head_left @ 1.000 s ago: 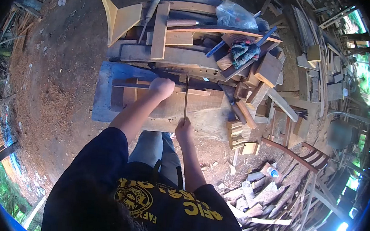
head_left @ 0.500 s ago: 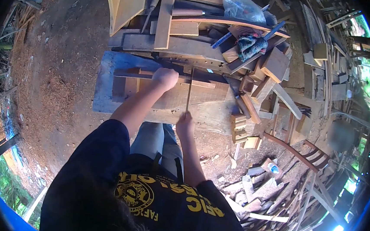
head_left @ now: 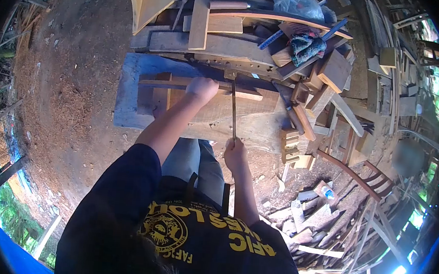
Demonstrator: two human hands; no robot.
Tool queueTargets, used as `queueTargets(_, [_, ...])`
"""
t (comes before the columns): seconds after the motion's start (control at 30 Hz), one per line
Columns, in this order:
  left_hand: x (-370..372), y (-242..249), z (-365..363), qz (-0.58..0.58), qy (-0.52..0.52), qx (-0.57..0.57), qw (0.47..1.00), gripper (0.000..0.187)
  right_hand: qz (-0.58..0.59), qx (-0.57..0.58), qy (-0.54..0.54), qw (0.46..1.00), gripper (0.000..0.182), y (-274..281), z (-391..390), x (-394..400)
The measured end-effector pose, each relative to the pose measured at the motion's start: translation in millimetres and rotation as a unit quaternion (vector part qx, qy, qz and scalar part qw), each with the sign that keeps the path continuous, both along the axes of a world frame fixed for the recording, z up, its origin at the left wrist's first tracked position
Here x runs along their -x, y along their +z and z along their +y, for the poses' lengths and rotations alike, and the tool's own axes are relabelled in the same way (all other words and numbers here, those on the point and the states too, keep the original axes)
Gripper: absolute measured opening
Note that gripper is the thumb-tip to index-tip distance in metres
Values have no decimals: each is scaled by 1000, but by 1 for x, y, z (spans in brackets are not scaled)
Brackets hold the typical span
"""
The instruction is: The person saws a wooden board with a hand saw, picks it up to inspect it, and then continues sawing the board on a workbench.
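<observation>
A narrow wooden strip (head_left: 243, 93) lies crosswise over wood pieces on the workbench (head_left: 129, 94). My left hand (head_left: 203, 89) is closed round the strip near its middle. Lower down, my right hand (head_left: 235, 151) is closed on the near end of a long, thin tool (head_left: 234, 112), possibly a file or saw seen edge-on. The tool points away from me and crosses the strip to the right of my left hand. A wide board (head_left: 205, 123) lies beneath both.
Behind the bench lie planks (head_left: 226, 47), a chisel-like tool (head_left: 184, 3) and a cloth (head_left: 306, 47). Wood blocks (head_left: 335, 71) crowd the right side. A curved chair part (head_left: 350, 173) and scrap wood (head_left: 321, 222) are on the ground at the lower right.
The view has shifted slightly. My right hand and the tool's near end have moved a little to the right, so the tool tilts more. My left hand keeps its hold on the strip.
</observation>
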State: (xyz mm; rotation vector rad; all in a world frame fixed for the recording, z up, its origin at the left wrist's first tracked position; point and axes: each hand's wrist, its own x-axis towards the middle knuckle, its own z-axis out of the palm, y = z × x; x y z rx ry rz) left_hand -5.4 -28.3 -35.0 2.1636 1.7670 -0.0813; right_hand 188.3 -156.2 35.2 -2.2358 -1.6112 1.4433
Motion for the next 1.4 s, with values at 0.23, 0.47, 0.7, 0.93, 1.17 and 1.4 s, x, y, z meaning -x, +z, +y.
queueTargets(0.23, [-2, -10, -4, -4, 1, 9, 1000, 20, 11, -52, 14, 999, 31, 0, 30, 16])
queueTargets(0.47, [-5, -30, -18, 70, -12, -86, 994, 27, -23, 9, 35, 999, 31, 29, -5, -13])
queueTargets(0.7, [-6, -23, -22, 45, -10, -71, 996, 23, -25, 19, 21, 999, 30, 39, -11, -10])
queueTargets(0.93, [-4, 0, -28, 17, -9, -68, 998, 31, -24, -9, 8, 1000, 30, 14, -36, -4])
queueTargets(1.17, [-3, 30, -2, -6, -18, 128, 992, 53, -24, -11, -30, 999, 29, 4, -43, 4])
queueTargets(1.4, [4, 32, 24, -21, -64, 284, 956, 57, -11, -47, -26, 999, 28, -7, -40, 10])
